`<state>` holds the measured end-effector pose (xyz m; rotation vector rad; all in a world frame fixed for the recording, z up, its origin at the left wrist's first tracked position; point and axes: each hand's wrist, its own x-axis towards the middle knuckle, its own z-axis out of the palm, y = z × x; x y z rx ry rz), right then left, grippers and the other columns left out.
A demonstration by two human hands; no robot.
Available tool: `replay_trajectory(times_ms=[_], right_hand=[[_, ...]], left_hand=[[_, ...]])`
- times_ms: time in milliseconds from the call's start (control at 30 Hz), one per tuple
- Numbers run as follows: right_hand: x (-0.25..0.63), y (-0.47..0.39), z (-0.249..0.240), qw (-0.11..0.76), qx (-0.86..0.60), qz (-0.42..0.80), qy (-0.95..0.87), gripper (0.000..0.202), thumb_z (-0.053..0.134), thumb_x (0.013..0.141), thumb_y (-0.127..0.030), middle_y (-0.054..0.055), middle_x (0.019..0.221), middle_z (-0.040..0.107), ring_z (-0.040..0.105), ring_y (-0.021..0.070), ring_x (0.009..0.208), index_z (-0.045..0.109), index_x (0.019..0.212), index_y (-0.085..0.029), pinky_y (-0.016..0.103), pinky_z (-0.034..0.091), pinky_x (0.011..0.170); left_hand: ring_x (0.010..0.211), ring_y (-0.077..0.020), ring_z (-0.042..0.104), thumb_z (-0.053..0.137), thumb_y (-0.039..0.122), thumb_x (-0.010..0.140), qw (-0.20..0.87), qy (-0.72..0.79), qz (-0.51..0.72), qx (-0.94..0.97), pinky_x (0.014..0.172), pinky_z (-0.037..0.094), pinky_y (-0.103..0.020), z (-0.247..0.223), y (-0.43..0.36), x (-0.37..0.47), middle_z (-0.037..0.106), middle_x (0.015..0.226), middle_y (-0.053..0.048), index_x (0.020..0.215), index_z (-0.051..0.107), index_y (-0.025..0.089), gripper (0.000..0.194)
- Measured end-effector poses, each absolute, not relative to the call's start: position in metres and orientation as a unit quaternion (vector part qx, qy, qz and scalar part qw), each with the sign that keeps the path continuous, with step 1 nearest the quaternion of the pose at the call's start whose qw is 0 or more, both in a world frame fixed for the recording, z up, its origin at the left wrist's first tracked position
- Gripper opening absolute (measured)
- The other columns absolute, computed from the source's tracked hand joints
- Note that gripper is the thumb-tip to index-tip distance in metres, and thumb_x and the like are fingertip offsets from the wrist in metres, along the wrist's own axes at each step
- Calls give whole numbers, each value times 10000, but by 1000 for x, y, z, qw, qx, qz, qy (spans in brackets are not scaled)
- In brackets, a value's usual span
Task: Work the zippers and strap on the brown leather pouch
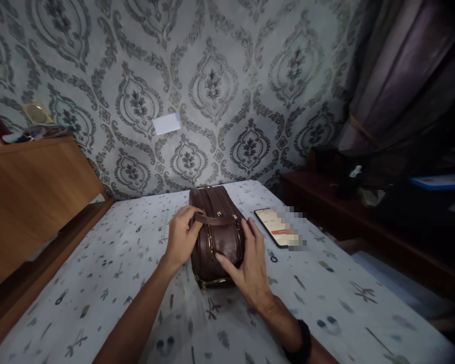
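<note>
A dark brown leather bag [217, 237] with gold zips and a short carry strap lies on a bed covered by a white patterned sheet [98, 283]. My left hand [182, 237] rests against the bag's left end, fingers curled by the strap's left attachment. My right hand [248, 263] lies flat over the bag's near right side, thumb pressed on the front face. A dark band is on my right wrist.
A smartphone [275, 225] with a lit screen lies on the sheet just right of the bag. A wooden headboard [30, 197] runs along the left. A dark low cabinet [349, 212] with objects and a curtain stand to the right. Patterned wallpaper is behind.
</note>
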<state>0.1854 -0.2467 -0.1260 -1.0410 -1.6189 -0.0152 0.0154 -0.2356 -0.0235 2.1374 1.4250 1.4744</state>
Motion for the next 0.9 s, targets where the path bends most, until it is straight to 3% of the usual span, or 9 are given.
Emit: replay_trajectory(times_ms=[167, 367, 467, 667, 900], right_hand=[[173, -257, -119, 533, -449, -140, -703, 905, 481, 934, -648, 267, 1573, 303, 340, 430, 1436, 165, 1598, -120, 672, 365, 1093], [161, -254, -122, 491, -460, -193, -715, 798, 434, 1002, -487, 270, 1531, 402, 336, 385, 1454, 126, 1599, -57, 631, 303, 1141], [164, -249, -124, 497, -445, -199, -718, 745, 448, 1000, -451, 247, 1544, 397, 335, 370, 1463, 172, 1590, -90, 627, 308, 1142], [170, -248, -124, 497, -420, -202, -732, 487, 600, 928, -278, 132, 1667, 196, 275, 366, 1495, 489, 1401, -300, 640, 326, 1122], [169, -251, -119, 493, -428, -182, -735, 440, 667, 888, -271, 139, 1625, 257, 332, 390, 1442, 580, 1315, -328, 664, 345, 1091]], left_hand=[[950, -213, 631, 579, 159, 914, 98, 463, 510, 718, 860, 457, -315, -26, -234, 14, 691, 932, -45, 879, 673, 194, 106], [940, -222, 623, 570, 181, 932, 67, 459, 509, 725, 859, 460, -331, -29, -234, 14, 682, 916, -46, 864, 666, 200, 119], [913, -217, 613, 561, 199, 942, 69, 460, 510, 724, 834, 452, -323, -27, -233, 15, 670, 888, -42, 831, 654, 197, 145], [834, -194, 566, 522, 200, 950, 65, 473, 510, 715, 760, 407, -295, -18, -226, 21, 618, 826, -21, 751, 588, 194, 210], [813, -195, 528, 494, 209, 944, 63, 494, 505, 705, 746, 379, -298, -16, -222, 24, 570, 795, -18, 718, 531, 198, 229]])
